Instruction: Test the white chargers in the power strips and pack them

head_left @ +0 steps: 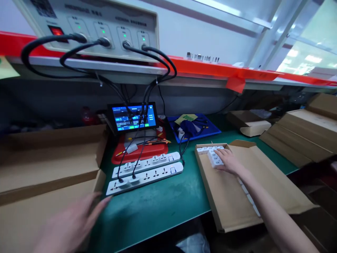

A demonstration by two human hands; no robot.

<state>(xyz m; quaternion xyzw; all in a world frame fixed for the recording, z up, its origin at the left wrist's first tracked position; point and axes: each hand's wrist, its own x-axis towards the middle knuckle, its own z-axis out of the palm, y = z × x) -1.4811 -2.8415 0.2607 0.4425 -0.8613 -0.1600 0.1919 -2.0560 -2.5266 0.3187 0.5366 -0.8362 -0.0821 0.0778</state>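
Note:
My right hand (228,161) is inside a shallow cardboard box (226,203) at the right, its fingers closed around a small group of white plug adapters (214,158). More white adapters (202,150) line the far end of that box, and others lie along its right side, partly behind my forearm. My left hand (71,218), blurred by motion, hovers at the lower left by the left cardboard box (50,179). Its thumb and fingers are apart, with nothing seen between them. Two white power strips (155,174) lie between my hands, with plugs in some sockets.
A lit screen (134,116) stands behind a red tray (139,153) with cables. A blue tray (210,128) holds dark cloth and leads. Overhead, a tester box (110,28) on the shelf trails thick black cables (147,91). Open cartons (300,133) occupy the right.

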